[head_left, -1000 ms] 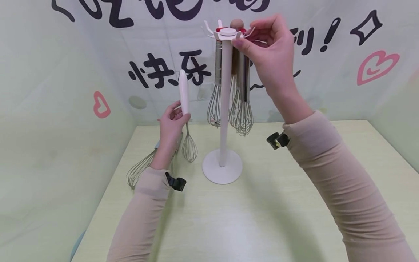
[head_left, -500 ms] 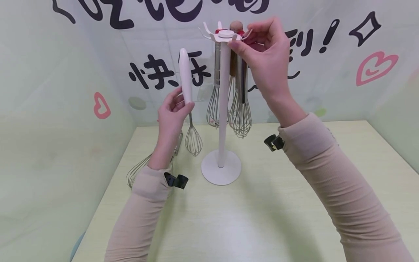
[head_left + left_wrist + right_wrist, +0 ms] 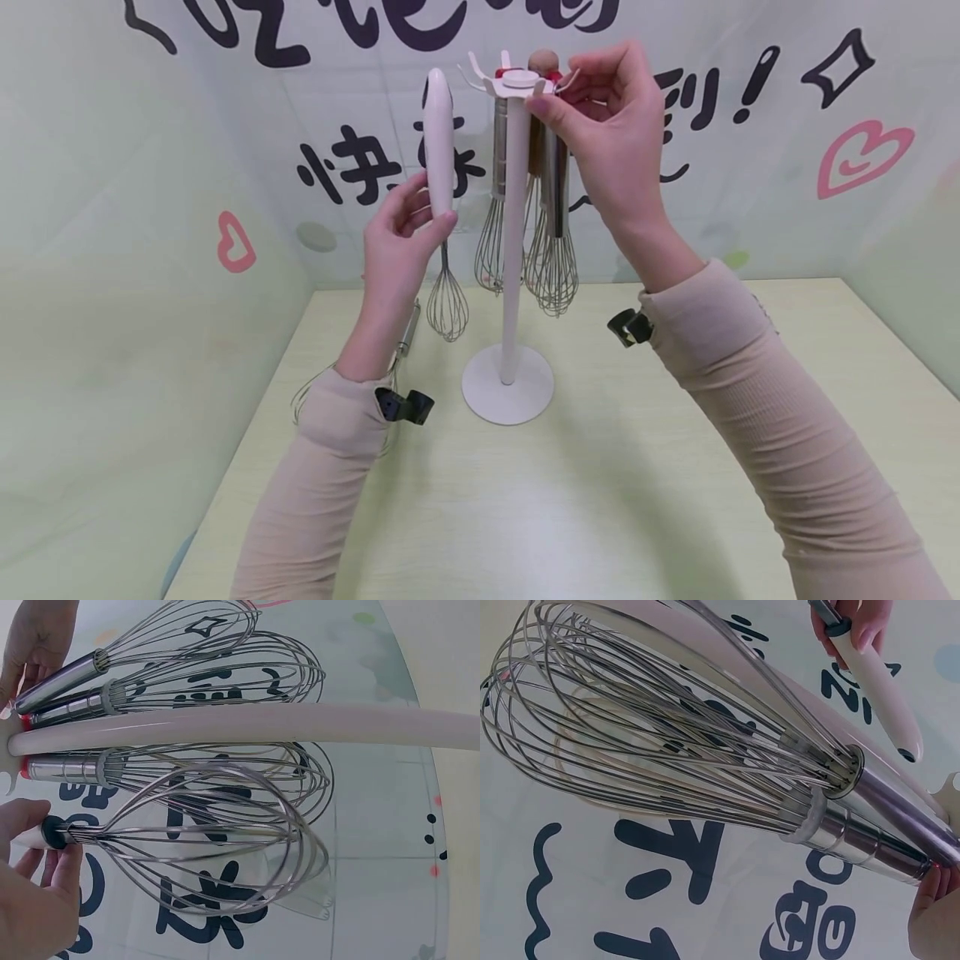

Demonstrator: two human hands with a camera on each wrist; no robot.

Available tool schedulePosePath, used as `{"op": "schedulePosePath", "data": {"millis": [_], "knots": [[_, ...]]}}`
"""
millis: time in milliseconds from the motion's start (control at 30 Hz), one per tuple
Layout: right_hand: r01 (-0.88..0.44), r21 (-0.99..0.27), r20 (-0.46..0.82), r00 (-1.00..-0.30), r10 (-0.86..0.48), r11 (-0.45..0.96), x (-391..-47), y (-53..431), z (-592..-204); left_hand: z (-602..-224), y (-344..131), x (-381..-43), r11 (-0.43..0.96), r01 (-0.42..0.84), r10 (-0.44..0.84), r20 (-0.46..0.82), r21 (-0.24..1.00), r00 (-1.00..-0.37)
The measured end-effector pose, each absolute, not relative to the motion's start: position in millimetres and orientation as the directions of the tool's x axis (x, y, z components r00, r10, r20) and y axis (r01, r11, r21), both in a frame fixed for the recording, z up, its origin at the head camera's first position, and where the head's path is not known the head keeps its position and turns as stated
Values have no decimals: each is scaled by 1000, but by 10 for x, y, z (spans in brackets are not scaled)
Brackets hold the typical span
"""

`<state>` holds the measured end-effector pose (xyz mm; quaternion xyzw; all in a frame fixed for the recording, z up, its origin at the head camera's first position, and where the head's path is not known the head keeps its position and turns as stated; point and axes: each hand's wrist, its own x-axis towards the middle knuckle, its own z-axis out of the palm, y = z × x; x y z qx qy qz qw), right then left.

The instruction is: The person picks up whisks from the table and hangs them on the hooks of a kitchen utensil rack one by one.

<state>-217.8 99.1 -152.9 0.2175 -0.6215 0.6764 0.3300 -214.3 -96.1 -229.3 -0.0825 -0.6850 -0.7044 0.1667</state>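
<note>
In the head view my left hand (image 3: 397, 250) grips a whisk by its white handle (image 3: 439, 142), held upright with the wire loops (image 3: 447, 304) downward. It is just left of a white whisk stand (image 3: 513, 250) with a ring of hooks on top. My right hand (image 3: 618, 125) pinches the stand's hooked top at its right side, thumb in front and fingers behind. Several whisks hang there, among them a steel-handled whisk (image 3: 557, 187) under the right hand. In the left wrist view the held whisk's wires (image 3: 225, 840) are apart from the white pole (image 3: 225, 727).
On the table (image 3: 600, 467), another whisk with a steel handle (image 3: 407, 333) lies behind the left forearm, partly hidden. A printed cloth (image 3: 360, 242) with dark lettering forms the back wall. The stand's round base (image 3: 508, 404) rests on the table.
The left hand has lifted the white-handled whisk higher and slightly right, closer to the stand's top. The right hand stays at the hooks, and the stand has shifted very slightly.
</note>
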Motion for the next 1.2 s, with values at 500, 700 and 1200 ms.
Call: {"op": "schedulePosePath", "data": {"millis": [500, 700, 1200], "knots": [[-715, -698, 702, -691, 174, -21, -2165, 987, -1524, -2117, -885, -2130, 17, 444, -139, 442, 896, -886], [-716, -698, 704, -689, 174, -14, -2156, 990, -1531, -2084, -867, -2143, 12, 473, -141, 470, 881, -871], [-758, -651, 753, -638, 159, 43, -2155, 975, -1546, -2015, -903, -2145, 57, 480, -128, 483, 875, -866]]}}
